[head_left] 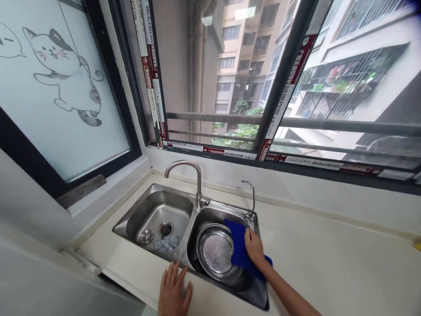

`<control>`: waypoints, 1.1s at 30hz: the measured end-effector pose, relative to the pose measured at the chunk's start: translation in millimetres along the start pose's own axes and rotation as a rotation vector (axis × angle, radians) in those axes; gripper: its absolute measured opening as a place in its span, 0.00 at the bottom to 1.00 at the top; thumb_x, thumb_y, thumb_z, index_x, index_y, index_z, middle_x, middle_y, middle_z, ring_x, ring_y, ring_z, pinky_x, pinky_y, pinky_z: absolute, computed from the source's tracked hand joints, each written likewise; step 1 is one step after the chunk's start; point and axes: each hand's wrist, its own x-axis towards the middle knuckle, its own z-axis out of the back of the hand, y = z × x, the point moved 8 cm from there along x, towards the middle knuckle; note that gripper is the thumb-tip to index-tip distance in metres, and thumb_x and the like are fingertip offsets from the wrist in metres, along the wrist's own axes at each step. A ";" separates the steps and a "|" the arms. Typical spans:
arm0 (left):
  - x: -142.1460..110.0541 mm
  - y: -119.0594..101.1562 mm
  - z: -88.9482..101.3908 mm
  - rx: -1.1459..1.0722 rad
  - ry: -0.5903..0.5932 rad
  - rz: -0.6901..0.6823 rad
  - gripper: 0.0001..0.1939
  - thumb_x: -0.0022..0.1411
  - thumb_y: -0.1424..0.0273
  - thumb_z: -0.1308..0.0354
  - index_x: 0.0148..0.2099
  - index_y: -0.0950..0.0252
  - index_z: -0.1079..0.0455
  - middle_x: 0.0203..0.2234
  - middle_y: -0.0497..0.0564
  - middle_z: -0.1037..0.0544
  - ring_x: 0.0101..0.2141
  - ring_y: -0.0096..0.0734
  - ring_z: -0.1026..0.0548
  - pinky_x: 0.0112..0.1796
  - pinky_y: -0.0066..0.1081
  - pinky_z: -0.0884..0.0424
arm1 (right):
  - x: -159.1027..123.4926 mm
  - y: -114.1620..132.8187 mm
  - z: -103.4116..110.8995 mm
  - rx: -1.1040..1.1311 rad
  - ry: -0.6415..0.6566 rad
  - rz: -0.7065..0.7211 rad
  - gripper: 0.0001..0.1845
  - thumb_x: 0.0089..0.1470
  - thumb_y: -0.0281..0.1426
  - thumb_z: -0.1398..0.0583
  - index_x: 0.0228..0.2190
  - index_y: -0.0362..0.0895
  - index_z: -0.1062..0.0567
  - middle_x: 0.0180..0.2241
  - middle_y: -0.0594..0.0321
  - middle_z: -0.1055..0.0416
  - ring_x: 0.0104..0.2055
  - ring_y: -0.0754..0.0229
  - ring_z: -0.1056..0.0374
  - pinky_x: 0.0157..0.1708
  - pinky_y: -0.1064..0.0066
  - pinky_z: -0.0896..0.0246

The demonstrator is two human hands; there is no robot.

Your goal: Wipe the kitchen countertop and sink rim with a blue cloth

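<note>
My right hand (254,246) presses a blue cloth (239,248) against the right inner wall of the right basin of a steel double sink (154,206). Its fingers are curled over the cloth. A round steel colander (215,253) with a mesh bottom sits in that basin, just left of the cloth. My left hand (174,289) lies flat on the pale counter's front edge (131,267), fingers spread, holding nothing, close to the sink's front rim.
A tall curved faucet (196,182) stands between the basins, with a thin small tap (251,197) to its right. The left basin holds a drain stopper (146,236) and a crumpled grey cloth (167,242). Windows rise behind the counter (329,245).
</note>
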 end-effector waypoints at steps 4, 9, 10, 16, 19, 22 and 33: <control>2.5 -4.4 8.2 0.066 0.027 -0.030 0.25 0.64 0.61 0.45 0.63 0.52 0.33 0.63 0.50 0.31 0.62 0.44 0.33 0.55 0.48 0.29 | 97.4 18.7 -26.8 0.088 -0.050 -0.031 0.35 0.64 0.51 0.64 0.37 0.43 0.28 0.31 0.55 0.26 0.32 0.56 0.32 0.36 0.64 0.37; 7.1 -8.1 12.5 0.116 0.078 -0.065 0.26 0.63 0.60 0.43 0.64 0.53 0.35 0.63 0.50 0.31 0.63 0.44 0.35 0.54 0.48 0.28 | 197.0 47.4 -77.1 0.093 -0.094 0.027 0.34 0.66 0.44 0.67 0.53 0.38 0.33 0.47 0.45 0.29 0.50 0.52 0.35 0.51 0.57 0.39; 7.2 -8.3 12.4 0.116 0.090 -0.069 0.27 0.63 0.61 0.43 0.64 0.53 0.35 0.64 0.51 0.32 0.63 0.44 0.35 0.54 0.48 0.28 | 206.8 52.8 -91.6 0.082 -0.080 0.060 0.33 0.66 0.42 0.67 0.56 0.38 0.36 0.51 0.44 0.31 0.53 0.52 0.37 0.54 0.57 0.41; 6.0 -9.2 10.7 0.095 0.200 -0.051 0.29 0.63 0.64 0.44 0.66 0.54 0.38 0.66 0.52 0.36 0.66 0.46 0.40 0.55 0.50 0.29 | 175.0 69.8 -186.3 -0.032 0.240 0.369 0.24 0.63 0.35 0.53 0.57 0.47 0.32 0.54 0.52 0.31 0.52 0.52 0.39 0.52 0.59 0.42; 9.5 -11.5 12.4 0.087 0.261 -0.037 0.29 0.63 0.65 0.44 0.67 0.54 0.39 0.66 0.51 0.36 0.66 0.46 0.40 0.56 0.51 0.29 | 149.8 62.1 -205.6 -0.113 0.350 0.444 0.24 0.63 0.32 0.52 0.57 0.49 0.31 0.58 0.51 0.34 0.54 0.48 0.42 0.52 0.56 0.46; 13.5 -12.2 15.7 0.060 0.301 -0.001 0.29 0.64 0.65 0.45 0.67 0.54 0.39 0.66 0.52 0.36 0.66 0.47 0.40 0.56 0.52 0.29 | 138.1 49.9 -205.9 -0.178 0.423 0.516 0.24 0.64 0.33 0.53 0.58 0.50 0.31 0.61 0.51 0.37 0.55 0.47 0.43 0.53 0.55 0.50; 8.8 -10.6 14.6 -0.038 0.310 0.067 0.26 0.66 0.65 0.46 0.65 0.53 0.37 0.65 0.53 0.34 0.66 0.47 0.38 0.58 0.55 0.31 | 107.2 -14.3 -149.8 -0.390 0.517 0.418 0.25 0.62 0.32 0.54 0.58 0.44 0.33 0.50 0.43 0.32 0.48 0.47 0.39 0.46 0.55 0.48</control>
